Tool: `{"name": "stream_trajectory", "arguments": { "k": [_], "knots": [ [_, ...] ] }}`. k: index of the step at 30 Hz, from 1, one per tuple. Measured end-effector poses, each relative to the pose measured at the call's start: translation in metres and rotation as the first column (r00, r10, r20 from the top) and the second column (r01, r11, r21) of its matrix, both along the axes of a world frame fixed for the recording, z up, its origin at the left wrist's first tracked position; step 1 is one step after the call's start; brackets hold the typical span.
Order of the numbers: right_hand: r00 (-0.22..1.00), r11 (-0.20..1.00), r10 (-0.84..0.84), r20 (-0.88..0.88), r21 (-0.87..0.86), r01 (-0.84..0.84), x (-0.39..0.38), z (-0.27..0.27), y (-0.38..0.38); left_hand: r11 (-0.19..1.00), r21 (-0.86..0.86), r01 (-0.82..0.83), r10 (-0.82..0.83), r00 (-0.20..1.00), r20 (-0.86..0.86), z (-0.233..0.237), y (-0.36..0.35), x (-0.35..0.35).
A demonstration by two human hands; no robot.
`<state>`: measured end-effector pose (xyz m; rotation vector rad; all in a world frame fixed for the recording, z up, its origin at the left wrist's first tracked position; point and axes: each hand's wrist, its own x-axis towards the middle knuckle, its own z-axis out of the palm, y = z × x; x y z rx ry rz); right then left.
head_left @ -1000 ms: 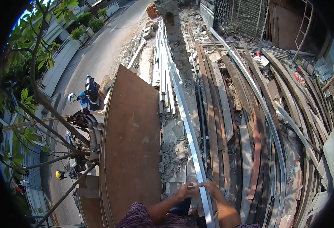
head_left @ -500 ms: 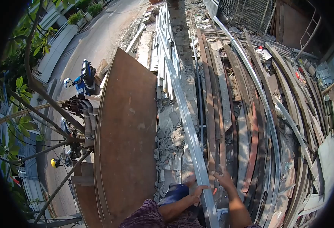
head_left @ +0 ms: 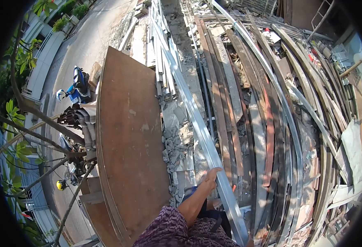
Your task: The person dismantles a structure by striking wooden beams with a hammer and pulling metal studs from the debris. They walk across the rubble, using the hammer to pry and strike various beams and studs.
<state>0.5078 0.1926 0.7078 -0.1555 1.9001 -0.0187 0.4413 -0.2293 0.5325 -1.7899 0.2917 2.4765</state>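
A long silvery metal channel slants from the pile at the top down to the bottom edge, right in front of my body. My left hand is closed on its left edge, in the lower middle of the view. At the bottom edge, by the channel's right side, only a small part of my right hand shows. Its fingers are hidden behind the metal and by the frame edge. Left of the channel stands a large brown plywood sheet, with more sheets behind it.
More metal channels lie in a stack at the top. Wooden planks fill the ground on the right, along with a curved metal strip. Broken rubble lies between plywood and channel. Tree branches and a parked motorbike are at left.
My right hand has gone from spread beside the channel down to the bottom edge. My left hand sits higher in view on the channel. The whole view has shifted leftward.
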Motion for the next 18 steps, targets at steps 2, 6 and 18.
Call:
{"name": "stream_trajectory", "arguments": {
  "k": [2,6,18],
  "knots": [
    [0.999,1.0,-0.001,-0.035,-0.019,0.0,0.0,-0.008,-0.011,0.995,-0.091,0.042,-0.035,0.996,0.078,-0.005,0.003,-0.004],
    [0.996,0.999,0.009,-0.088,-0.032,-0.012,0.001,-0.019,-0.031,0.981,-0.172,0.088,-0.063,0.987,0.145,0.008,-0.002,-0.01],
    [0.987,0.997,0.064,-0.149,-0.031,-0.069,0.001,-0.037,-0.061,0.999,0.012,-0.038,0.04,0.993,-0.113,-0.004,-0.017,0.022]
  ]
}}
